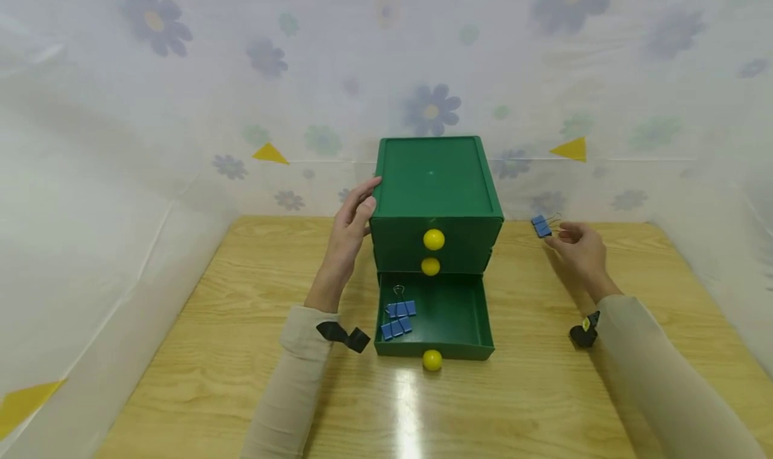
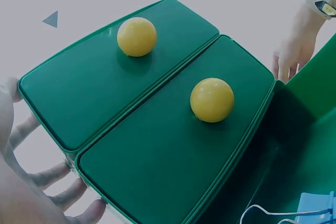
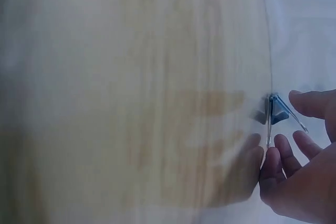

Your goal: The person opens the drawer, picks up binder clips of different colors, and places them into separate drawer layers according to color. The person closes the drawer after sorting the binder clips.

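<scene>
A green drawer cabinet (image 1: 431, 177) with yellow round knobs stands on the table, its bottom drawer (image 1: 449, 311) pulled out. Two blue binder clips (image 1: 396, 328) lie at that drawer's left side. My left hand (image 1: 349, 234) rests against the cabinet's left side, and the left wrist view shows its fingers (image 2: 68, 195) spread along that edge. At the table's back right is another blue binder clip (image 1: 541, 226) with its wire handles splayed. My right hand (image 1: 580, 249) reaches around it; in the right wrist view thumb and fingers stand apart on either side of the clip (image 3: 274, 109).
The upper two drawers, with yellow knobs (image 1: 433, 239), are pushed in. A flower-patterned white curtain (image 1: 326, 96) hangs behind the wooden table (image 1: 241, 311) and at both sides. Black straps (image 1: 343, 336) sit on the wrists.
</scene>
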{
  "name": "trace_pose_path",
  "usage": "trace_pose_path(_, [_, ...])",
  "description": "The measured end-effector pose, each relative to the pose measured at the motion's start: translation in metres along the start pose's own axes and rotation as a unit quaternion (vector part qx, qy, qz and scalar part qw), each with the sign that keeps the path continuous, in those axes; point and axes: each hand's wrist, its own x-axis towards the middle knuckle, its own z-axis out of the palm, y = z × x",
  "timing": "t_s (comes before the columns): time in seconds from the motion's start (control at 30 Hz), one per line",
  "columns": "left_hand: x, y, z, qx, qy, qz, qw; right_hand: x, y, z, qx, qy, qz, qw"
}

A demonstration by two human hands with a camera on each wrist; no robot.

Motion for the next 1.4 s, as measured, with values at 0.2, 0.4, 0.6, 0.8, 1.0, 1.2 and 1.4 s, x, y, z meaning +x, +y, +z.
trace_pose_path(0.2, [0.000, 0.000, 0.001, -0.007, 0.001, 0.001, 1.0000, 0.009, 0.001, 0.007, 0.008, -0.002, 0.019, 0.9998])
trace_pose_path(0.4, [-0.002, 0.001, 0.004, -0.002, -0.001, -0.005, 1.0000, 0.013, 0.004, 0.011, 0.009, -0.004, 0.043, 0.9990])
trace_pose_path(0.6, [-0.002, 0.000, 0.005, 0.000, 0.002, -0.008, 1.0000, 0.016, 0.004, 0.012, -0.023, -0.004, 0.043, 0.9988])
trace_pose_path(0.8, [-0.002, 0.000, 0.005, 0.003, 0.002, -0.007, 1.0000, 0.017, 0.003, 0.012, -0.053, 0.003, 0.035, 0.9980])
trace_pose_path(1.0, [-0.001, -0.001, 0.004, 0.003, 0.002, -0.006, 1.0000, 0.018, 0.005, 0.012, -0.049, 0.005, 0.027, 0.9984])
trace_pose_path(1.2, [-0.001, 0.000, 0.004, 0.004, 0.003, -0.005, 1.0000, 0.015, 0.004, 0.008, -0.026, 0.000, 0.007, 0.9996])
trace_pose_path(1.4, [0.000, -0.001, 0.001, -0.006, 0.004, 0.005, 1.0000, 0.007, -0.005, 0.001, 0.016, -0.005, -0.010, 0.9998])
